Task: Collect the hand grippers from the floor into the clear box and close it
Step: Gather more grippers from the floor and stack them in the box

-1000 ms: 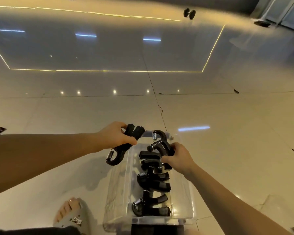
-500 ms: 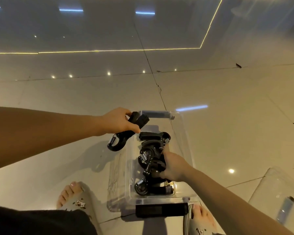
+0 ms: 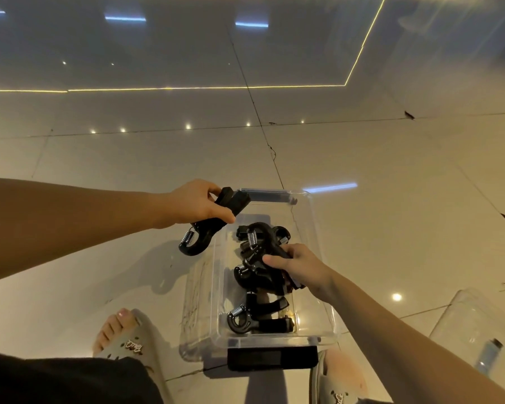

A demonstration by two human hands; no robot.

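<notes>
Your left hand [image 3: 197, 205] curls around both handles of a black hand gripper [image 3: 204, 231] and holds it in the air over the far-left corner of the clear box [image 3: 314, 228]. Its spring end hangs outside the box's left wall, off the floor [image 3: 99, 158]. Left of the box's near end, your left slipper [image 3: 129, 342] stands on the glossy tiles.

The box stands open between your feet, its long side running away from you. It has a black latch [image 3: 271, 357] on the near end and a bluish latch [image 3: 264, 195] on the far end. Black grippers with silver springs lie inside. The near gripper [image 3: 257, 319] lies flat at the near end, looped head toward the left wall and handles pointing to the right wall. Beyond it, the middle gripper [image 3: 254, 279] lies around the box's centre, partly hidden under your fingers. At the far end more are piled together, too tangled to count.

Your right hand [image 3: 301, 265] reaches into the box from the right wall, fingers and thumb wrapped around the handles of a second gripper [image 3: 260, 242]. Its arched head and spring point toward the far end. You cannot tell whether it rests on the pile or hangs just above it.

Right of the near end stands your right slipper [image 3: 338, 380]. Farther right, well apart from the box, the clear lid [image 3: 475, 325] lies on the floor.
</notes>
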